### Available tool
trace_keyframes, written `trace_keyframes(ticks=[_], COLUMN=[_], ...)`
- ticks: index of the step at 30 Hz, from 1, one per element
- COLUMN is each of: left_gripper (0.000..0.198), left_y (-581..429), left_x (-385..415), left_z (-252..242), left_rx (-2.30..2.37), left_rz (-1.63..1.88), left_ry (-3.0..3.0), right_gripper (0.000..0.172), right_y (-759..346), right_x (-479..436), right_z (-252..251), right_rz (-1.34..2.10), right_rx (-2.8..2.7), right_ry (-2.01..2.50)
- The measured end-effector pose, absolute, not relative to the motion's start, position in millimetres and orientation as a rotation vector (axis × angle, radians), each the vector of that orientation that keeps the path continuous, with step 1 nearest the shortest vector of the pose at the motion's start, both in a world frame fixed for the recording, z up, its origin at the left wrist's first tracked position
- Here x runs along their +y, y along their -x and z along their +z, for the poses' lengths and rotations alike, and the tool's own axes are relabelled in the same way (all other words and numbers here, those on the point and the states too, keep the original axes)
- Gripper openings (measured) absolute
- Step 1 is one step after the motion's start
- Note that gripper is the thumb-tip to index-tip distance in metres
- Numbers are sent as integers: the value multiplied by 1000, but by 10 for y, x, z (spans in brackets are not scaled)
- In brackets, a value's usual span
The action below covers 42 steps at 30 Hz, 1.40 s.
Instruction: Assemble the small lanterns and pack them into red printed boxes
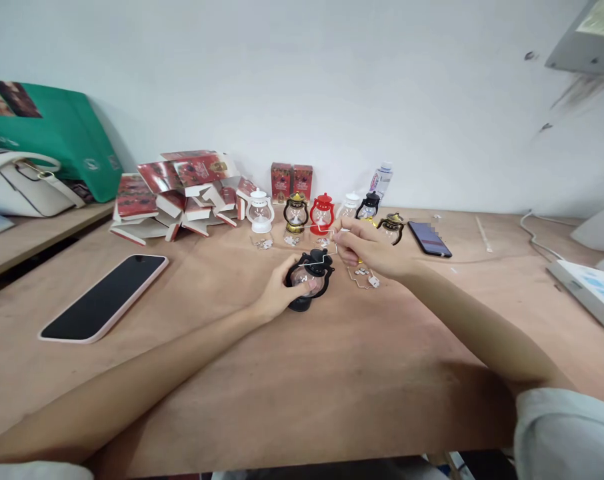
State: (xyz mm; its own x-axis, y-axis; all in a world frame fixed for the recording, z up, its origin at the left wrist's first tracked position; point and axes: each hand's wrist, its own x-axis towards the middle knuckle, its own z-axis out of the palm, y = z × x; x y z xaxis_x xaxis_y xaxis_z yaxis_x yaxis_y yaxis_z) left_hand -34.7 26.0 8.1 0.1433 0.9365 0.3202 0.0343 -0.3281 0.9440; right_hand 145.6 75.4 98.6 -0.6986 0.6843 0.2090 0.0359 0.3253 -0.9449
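My left hand [285,290] is wrapped round a small black lantern [302,305] with a clear globe, held slightly tilted over the table. Close above its top, my right hand [359,248] pinches a thin bent wire handle [335,241]. One stretch of the wire passes by the lantern's cap; whether it is hooked into the side arms I cannot tell. Behind stand a white lantern [260,215], a bronze-coloured lantern [296,215] and a red lantern [323,215]. Another wire handle with small metal pieces [373,282] lies below my right hand.
More lanterns, including a dark bronze one [392,228], stand behind my right hand. Opened red boxes [192,173] are heaped at the back left. A pink-edged phone [107,297] lies left, a second phone [429,238] right. A bottle [382,179] leans on the wall.
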Motion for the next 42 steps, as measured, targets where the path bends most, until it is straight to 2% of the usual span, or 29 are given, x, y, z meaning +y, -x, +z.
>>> trace_keyframes(ticks=[5, 9, 21, 34, 42], left_gripper=[42, 42, 44, 42, 44], left_y=[344, 350, 353, 346, 349], left_x=[270, 273, 261, 257, 249], left_z=[88, 84, 87, 110, 103], left_rx=[977, 974, 992, 940, 934], left_rz=[1304, 1293, 1272, 1264, 1253], left_ry=[-1581, -1589, -1594, -1625, -1613], right_gripper=[33, 38, 41, 40, 33], right_y=[-1506, -1532, -1486, -1398, -1421], right_x=[805, 863, 996, 911, 971], right_z=[922, 873, 680, 588, 474], right_rz=[1346, 1293, 1394, 1115, 986], right_rx=[-1996, -2041, -1989, -1896, -1898], right_ry=[625, 572, 558, 570, 588])
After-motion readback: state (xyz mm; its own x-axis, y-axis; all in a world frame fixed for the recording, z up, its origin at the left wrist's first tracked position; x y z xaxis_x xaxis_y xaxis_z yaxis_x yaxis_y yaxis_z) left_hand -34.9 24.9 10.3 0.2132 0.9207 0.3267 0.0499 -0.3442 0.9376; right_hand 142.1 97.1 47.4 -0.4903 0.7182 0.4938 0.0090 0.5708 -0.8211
